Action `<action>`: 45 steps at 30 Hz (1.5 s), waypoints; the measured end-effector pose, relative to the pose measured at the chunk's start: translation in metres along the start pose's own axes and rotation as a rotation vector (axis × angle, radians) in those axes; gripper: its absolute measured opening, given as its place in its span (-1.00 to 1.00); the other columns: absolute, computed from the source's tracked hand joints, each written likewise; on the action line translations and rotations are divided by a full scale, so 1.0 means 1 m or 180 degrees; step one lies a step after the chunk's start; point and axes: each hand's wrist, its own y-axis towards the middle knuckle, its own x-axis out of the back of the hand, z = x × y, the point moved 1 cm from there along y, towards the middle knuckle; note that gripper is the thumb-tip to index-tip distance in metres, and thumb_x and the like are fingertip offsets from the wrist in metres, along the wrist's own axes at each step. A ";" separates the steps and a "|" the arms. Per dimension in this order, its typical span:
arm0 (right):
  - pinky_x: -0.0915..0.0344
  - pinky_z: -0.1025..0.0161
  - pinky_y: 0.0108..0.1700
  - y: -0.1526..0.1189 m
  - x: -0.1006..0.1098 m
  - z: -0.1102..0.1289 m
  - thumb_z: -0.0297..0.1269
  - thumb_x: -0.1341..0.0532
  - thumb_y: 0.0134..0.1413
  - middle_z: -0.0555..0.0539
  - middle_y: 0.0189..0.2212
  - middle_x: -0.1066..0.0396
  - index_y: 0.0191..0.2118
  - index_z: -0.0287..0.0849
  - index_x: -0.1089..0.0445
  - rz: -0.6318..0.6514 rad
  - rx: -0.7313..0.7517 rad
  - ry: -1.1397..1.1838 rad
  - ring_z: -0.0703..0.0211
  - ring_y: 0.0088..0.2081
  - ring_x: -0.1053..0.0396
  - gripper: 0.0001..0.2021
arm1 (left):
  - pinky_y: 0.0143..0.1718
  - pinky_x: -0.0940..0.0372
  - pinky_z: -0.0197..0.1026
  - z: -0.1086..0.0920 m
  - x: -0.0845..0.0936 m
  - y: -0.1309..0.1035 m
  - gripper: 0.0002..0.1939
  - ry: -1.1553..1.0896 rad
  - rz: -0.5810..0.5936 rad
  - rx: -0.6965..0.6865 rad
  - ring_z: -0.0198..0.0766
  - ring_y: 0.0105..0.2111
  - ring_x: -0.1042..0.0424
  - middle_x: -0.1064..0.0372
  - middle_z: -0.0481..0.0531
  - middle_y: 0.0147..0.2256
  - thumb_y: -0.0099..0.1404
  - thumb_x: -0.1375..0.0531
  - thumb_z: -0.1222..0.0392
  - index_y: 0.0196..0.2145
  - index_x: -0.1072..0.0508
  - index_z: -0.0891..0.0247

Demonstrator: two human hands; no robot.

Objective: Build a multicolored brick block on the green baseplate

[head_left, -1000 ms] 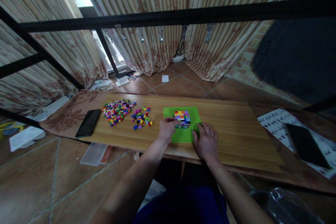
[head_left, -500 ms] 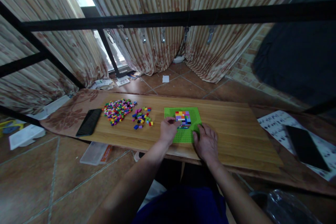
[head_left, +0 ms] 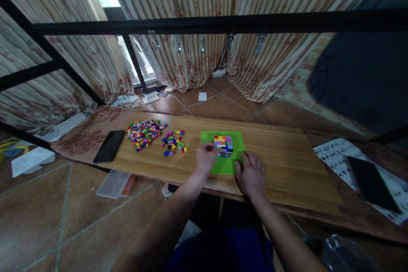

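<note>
A block of many-coloured bricks (head_left: 224,143) stands on the green baseplate (head_left: 237,138). My left hand (head_left: 205,157) is at the block's left side, its fingertips bent together against the front left corner; anything between them is too small to make out. My right hand (head_left: 251,172) lies with fingers spread at the baseplate's right front edge and holds nothing. Left of the baseplate is a small group of loose bricks (head_left: 174,141), and beyond it a larger heap of bricks (head_left: 145,133).
A black phone (head_left: 109,146) lies at the wooden board's (head_left: 287,161) left end. At the right, a dark tablet-like device (head_left: 372,182) rests on a printed sheet (head_left: 331,153). A black metal bar (head_left: 204,24) crosses in front of the curtains.
The view has shifted slightly. A white piece now shows on the block's front part, near my left fingertips. My right hand has stayed at the baseplate's edge.
</note>
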 end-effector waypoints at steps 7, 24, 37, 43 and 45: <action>-0.04 -0.01 0.13 0.000 0.002 0.002 -0.14 0.00 0.24 -0.26 0.09 -0.29 0.09 -0.27 -0.31 0.0022 0.0004 -0.0043 -0.11 0.08 -0.17 -0.58 | -0.39 -0.23 -0.30 0.000 0.003 0.002 -0.81 0.0648 -0.0027 -0.0322 -0.36 -0.48 -0.36 -0.38 -0.08 -0.50 -0.03 -0.31 0.27 -0.39 -0.44 0.30; -0.05 -0.02 0.13 0.000 0.004 0.002 -0.14 -0.01 0.24 -0.25 0.10 -0.29 0.10 -0.27 -0.31 0.0028 -0.0010 -0.0007 -0.11 0.10 -0.16 -0.58 | -0.35 -0.24 -0.29 -0.012 0.005 -0.019 -0.92 0.1881 -0.0159 -0.1314 -0.38 -0.48 -0.33 -0.42 -0.02 -0.35 0.16 -0.26 0.30 -0.33 -0.50 0.26; -0.04 -0.01 0.12 0.001 0.004 0.002 -0.16 -0.01 0.23 -0.25 0.09 -0.29 0.08 -0.26 -0.31 0.0040 0.0008 -0.0013 -0.10 0.09 -0.16 -0.59 | -0.34 -0.26 -0.29 -0.002 0.008 -0.023 -0.94 0.1681 -0.0056 -0.1378 -0.40 -0.47 -0.33 -0.40 -0.02 -0.32 0.20 -0.24 0.25 -0.32 -0.49 0.24; -0.05 -0.01 0.10 0.000 0.004 0.002 -0.15 0.00 0.23 -0.26 0.09 -0.29 0.09 -0.25 -0.30 0.0017 0.0014 0.0005 -0.10 0.09 -0.16 -0.59 | -0.34 -0.28 -0.30 0.008 0.014 -0.031 -0.75 0.1474 0.0023 -0.1234 -0.40 -0.44 -0.33 -0.37 0.00 -0.25 0.16 -0.25 0.29 -0.16 -0.42 0.24; -0.05 -0.01 0.10 0.000 0.004 0.002 -0.15 0.01 0.24 -0.26 0.09 -0.28 0.09 -0.26 -0.30 0.0018 0.0015 0.0009 -0.10 0.09 -0.16 -0.59 | -0.33 -0.29 -0.30 0.008 0.014 -0.033 -0.75 0.1553 0.0027 -0.1304 -0.40 -0.44 -0.33 -0.36 0.00 -0.24 0.16 -0.24 0.31 -0.16 -0.41 0.24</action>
